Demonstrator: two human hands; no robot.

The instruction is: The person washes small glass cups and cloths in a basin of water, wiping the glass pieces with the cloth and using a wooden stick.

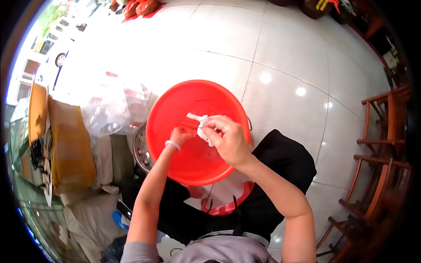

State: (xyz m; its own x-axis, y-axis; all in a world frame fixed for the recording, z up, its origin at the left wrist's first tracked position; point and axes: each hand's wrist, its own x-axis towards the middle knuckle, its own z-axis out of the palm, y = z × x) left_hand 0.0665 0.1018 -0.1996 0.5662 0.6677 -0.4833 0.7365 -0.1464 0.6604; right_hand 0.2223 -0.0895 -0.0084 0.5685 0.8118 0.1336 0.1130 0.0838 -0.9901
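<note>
A large red plastic tub [193,171] stands on the floor in front of me. My right hand [226,138] is above it, fingers closed around a small, limp white piece [203,132]. A pale, stubby end of that piece sticks out toward the upper left; its kind is unclear. My left hand [182,135], with a white bracelet [173,145] at the wrist, is just left of the white piece. Its fingers are blurred and tinted red, so I cannot tell whether they grip anything.
A metal basin [141,151] sits partly beneath the tub's left side. Clear plastic bags [107,111] and a taped cardboard box [72,144] are at the left. Wooden chairs [377,175] line the right side. A phone [124,209] lies near my left thigh.
</note>
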